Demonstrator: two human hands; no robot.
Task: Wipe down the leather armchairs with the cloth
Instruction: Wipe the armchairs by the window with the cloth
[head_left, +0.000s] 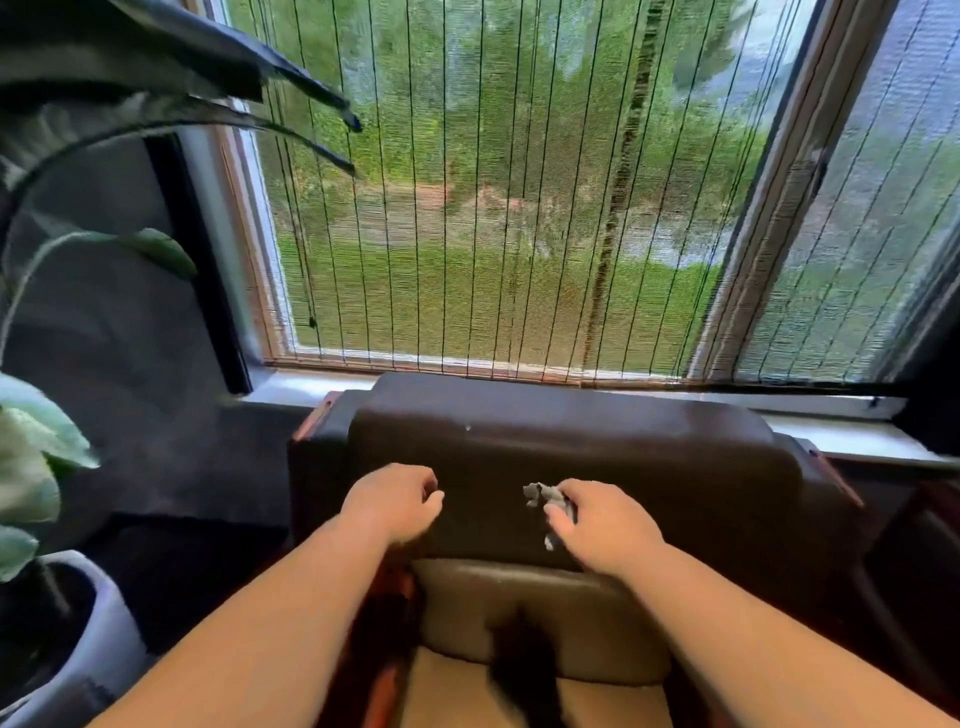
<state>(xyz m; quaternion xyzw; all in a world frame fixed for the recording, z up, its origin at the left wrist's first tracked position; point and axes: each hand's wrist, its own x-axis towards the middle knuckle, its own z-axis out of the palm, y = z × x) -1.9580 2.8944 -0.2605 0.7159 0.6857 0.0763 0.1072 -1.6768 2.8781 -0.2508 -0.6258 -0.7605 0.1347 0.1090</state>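
A dark brown leather armchair (571, 447) faces me under the window, its backrest in the middle of the view and its lighter seat cushion (540, 613) below. My right hand (597, 525) is shut on a small crumpled grey cloth (545, 499) and rests against the front of the backrest. My left hand (395, 501) hovers at the backrest's left side with its fingers curled and nothing in it. Both forearms reach in from the bottom of the view.
A large window with a thin slatted blind (509, 197) stands right behind the chair, above a white sill (841, 436). A potted plant in a white pot (98, 654) stands at the left, leaves hanging overhead. Dark furniture (924, 551) adjoins the chair's right.
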